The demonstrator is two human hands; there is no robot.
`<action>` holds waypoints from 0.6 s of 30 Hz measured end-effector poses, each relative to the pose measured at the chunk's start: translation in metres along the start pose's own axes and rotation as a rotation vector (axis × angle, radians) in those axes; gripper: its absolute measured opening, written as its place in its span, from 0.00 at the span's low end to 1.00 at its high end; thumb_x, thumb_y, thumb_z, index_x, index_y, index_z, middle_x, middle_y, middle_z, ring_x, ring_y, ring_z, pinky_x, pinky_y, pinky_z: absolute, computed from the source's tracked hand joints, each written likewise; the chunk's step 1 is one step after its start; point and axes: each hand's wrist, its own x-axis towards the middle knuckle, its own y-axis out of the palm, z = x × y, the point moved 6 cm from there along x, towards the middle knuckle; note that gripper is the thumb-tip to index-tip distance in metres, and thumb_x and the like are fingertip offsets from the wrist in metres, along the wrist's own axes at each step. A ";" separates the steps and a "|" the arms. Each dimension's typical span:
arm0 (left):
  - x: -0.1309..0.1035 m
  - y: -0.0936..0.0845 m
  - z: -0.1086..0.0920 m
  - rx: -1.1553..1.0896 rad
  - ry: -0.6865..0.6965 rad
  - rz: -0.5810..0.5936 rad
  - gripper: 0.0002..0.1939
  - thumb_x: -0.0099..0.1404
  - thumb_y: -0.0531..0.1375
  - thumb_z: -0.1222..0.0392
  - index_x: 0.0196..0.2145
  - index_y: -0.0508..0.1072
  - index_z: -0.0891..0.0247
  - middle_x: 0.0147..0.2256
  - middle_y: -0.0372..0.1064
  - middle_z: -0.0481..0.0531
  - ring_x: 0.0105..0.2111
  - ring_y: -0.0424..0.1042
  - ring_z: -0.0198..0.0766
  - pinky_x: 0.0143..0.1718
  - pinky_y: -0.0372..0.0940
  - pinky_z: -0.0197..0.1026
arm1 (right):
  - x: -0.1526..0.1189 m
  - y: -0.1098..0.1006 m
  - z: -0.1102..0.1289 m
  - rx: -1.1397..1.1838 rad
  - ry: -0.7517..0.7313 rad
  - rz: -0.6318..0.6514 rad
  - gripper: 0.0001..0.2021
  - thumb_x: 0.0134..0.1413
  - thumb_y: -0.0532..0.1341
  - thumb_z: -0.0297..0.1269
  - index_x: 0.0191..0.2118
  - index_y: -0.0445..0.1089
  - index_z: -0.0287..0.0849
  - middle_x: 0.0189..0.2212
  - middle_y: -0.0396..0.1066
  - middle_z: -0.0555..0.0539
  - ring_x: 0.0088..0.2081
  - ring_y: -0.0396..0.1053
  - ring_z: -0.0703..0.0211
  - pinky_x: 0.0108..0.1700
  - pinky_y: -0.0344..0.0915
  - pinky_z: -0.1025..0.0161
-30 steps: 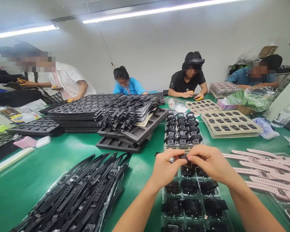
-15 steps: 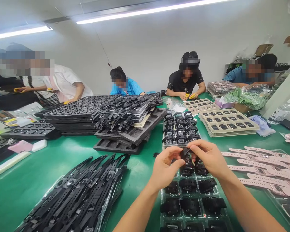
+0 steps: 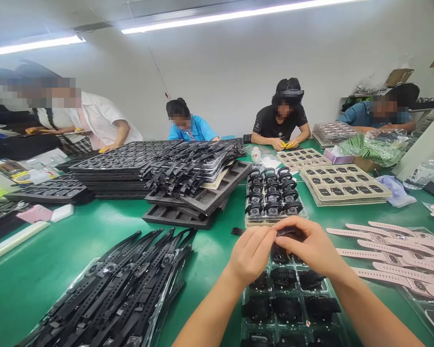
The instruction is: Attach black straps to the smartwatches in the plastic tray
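Above the near clear plastic tray [image 3: 243, 308], my left hand [image 3: 250, 253] and my right hand [image 3: 309, 246] meet around a black smartwatch [image 3: 288, 232]. Fingers of both hands are closed on it, and most of the watch is hidden behind them. Rolled-up black watches [image 3: 287, 308] fill the compartments of the tray below. Just left of my left fingertips a short black strap piece [image 3: 237, 231] lies on the table. Beyond my hands, more looped black watches [image 3: 273, 197] sit in rows in another tray.
Black watches with long straps [image 3: 119, 289] lie heaped at left on the green table [image 3: 112, 219]. Pink-strapped watches [image 3: 394, 246] are at right. Dark foam trays [image 3: 108, 178] and beige trays [image 3: 347, 185] stand in stacks beyond. Several co-workers sit or lean across the table.
My left hand has turned, so its back now faces me and its fingers fold in toward the right hand. The watch is more hidden. The view has shifted slightly.
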 end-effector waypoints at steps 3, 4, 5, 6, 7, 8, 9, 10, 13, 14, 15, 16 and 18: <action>0.003 0.001 -0.003 0.047 -0.007 0.031 0.13 0.68 0.57 0.74 0.49 0.72 0.73 0.36 0.77 0.62 0.36 0.75 0.44 0.34 0.75 0.45 | 0.000 -0.004 -0.003 -0.003 -0.013 -0.054 0.06 0.53 0.68 0.38 0.38 0.78 0.46 0.35 0.78 0.49 0.37 0.74 0.54 0.41 0.72 0.60; 0.004 0.002 -0.004 0.056 -0.017 0.051 0.13 0.67 0.58 0.74 0.49 0.72 0.73 0.35 0.77 0.61 0.35 0.75 0.44 0.34 0.75 0.45 | 0.001 -0.004 -0.003 -0.009 -0.019 -0.067 0.06 0.53 0.68 0.38 0.38 0.78 0.46 0.36 0.78 0.49 0.38 0.74 0.54 0.42 0.72 0.59; 0.005 0.003 -0.004 0.064 -0.030 0.075 0.13 0.68 0.57 0.74 0.49 0.72 0.72 0.35 0.77 0.61 0.34 0.75 0.44 0.34 0.74 0.45 | 0.001 -0.005 -0.004 -0.017 -0.024 -0.073 0.06 0.53 0.68 0.38 0.38 0.77 0.46 0.37 0.78 0.48 0.39 0.75 0.53 0.43 0.72 0.59; 0.006 0.004 -0.003 0.066 -0.041 0.100 0.12 0.68 0.57 0.74 0.49 0.72 0.71 0.34 0.77 0.60 0.34 0.75 0.44 0.33 0.74 0.45 | 0.001 -0.005 -0.005 -0.024 -0.029 -0.073 0.06 0.54 0.68 0.38 0.38 0.77 0.46 0.38 0.78 0.48 0.41 0.75 0.52 0.44 0.72 0.59; 0.006 0.004 -0.002 0.059 -0.056 0.122 0.12 0.68 0.57 0.74 0.48 0.73 0.70 0.34 0.77 0.60 0.33 0.74 0.44 0.33 0.73 0.45 | 0.002 -0.005 -0.005 -0.027 -0.031 -0.066 0.06 0.55 0.68 0.38 0.39 0.77 0.46 0.39 0.78 0.48 0.41 0.75 0.52 0.45 0.72 0.58; 0.007 0.004 0.000 0.044 -0.082 0.137 0.11 0.69 0.56 0.73 0.47 0.73 0.69 0.34 0.76 0.59 0.33 0.74 0.44 0.33 0.73 0.45 | 0.002 -0.005 -0.006 -0.028 -0.030 -0.052 0.07 0.56 0.67 0.39 0.41 0.77 0.46 0.40 0.78 0.47 0.41 0.75 0.52 0.44 0.72 0.59; 0.006 0.004 0.004 0.025 -0.117 0.144 0.11 0.69 0.56 0.73 0.47 0.73 0.68 0.33 0.76 0.58 0.32 0.74 0.43 0.33 0.72 0.45 | 0.003 -0.005 -0.007 -0.025 -0.029 -0.039 0.08 0.58 0.66 0.39 0.43 0.76 0.47 0.41 0.78 0.47 0.41 0.75 0.53 0.43 0.73 0.59; 0.006 0.003 0.008 0.006 -0.156 0.138 0.10 0.70 0.56 0.72 0.46 0.73 0.66 0.34 0.76 0.58 0.32 0.74 0.43 0.33 0.72 0.44 | 0.003 -0.005 -0.008 -0.023 -0.026 -0.025 0.10 0.59 0.65 0.40 0.45 0.76 0.47 0.42 0.78 0.47 0.40 0.75 0.54 0.41 0.74 0.60; 0.003 0.000 0.018 -0.041 -0.266 0.095 0.09 0.71 0.56 0.70 0.44 0.74 0.63 0.34 0.77 0.56 0.33 0.75 0.42 0.35 0.72 0.43 | 0.004 -0.007 -0.009 -0.011 -0.033 -0.026 0.11 0.63 0.62 0.42 0.47 0.75 0.47 0.39 0.77 0.47 0.34 0.74 0.56 0.35 0.74 0.61; 0.003 0.000 0.021 -0.066 -0.302 0.084 0.09 0.71 0.56 0.69 0.43 0.75 0.62 0.35 0.77 0.56 0.34 0.75 0.41 0.36 0.72 0.43 | 0.004 -0.008 -0.009 0.003 -0.042 -0.046 0.10 0.63 0.62 0.43 0.45 0.76 0.46 0.37 0.77 0.47 0.32 0.73 0.57 0.34 0.73 0.61; 0.002 0.000 0.023 -0.106 -0.352 0.081 0.09 0.71 0.56 0.69 0.43 0.75 0.62 0.35 0.78 0.55 0.35 0.75 0.41 0.37 0.72 0.43 | 0.004 -0.010 -0.009 0.025 -0.053 -0.070 0.10 0.63 0.62 0.43 0.43 0.77 0.46 0.34 0.76 0.48 0.30 0.72 0.59 0.33 0.73 0.61; 0.000 0.001 0.026 -0.165 -0.424 0.086 0.08 0.71 0.56 0.68 0.42 0.75 0.61 0.36 0.78 0.54 0.36 0.76 0.41 0.38 0.72 0.42 | 0.003 -0.011 -0.010 0.055 -0.063 -0.097 0.10 0.63 0.63 0.44 0.41 0.77 0.46 0.32 0.76 0.49 0.28 0.72 0.59 0.32 0.72 0.62; -0.004 0.005 0.032 -0.335 -0.613 0.115 0.08 0.72 0.56 0.64 0.44 0.75 0.62 0.37 0.78 0.55 0.37 0.76 0.40 0.41 0.72 0.42 | 0.003 -0.012 -0.010 0.120 -0.081 -0.148 0.10 0.61 0.64 0.46 0.39 0.77 0.45 0.28 0.74 0.50 0.25 0.71 0.60 0.29 0.71 0.63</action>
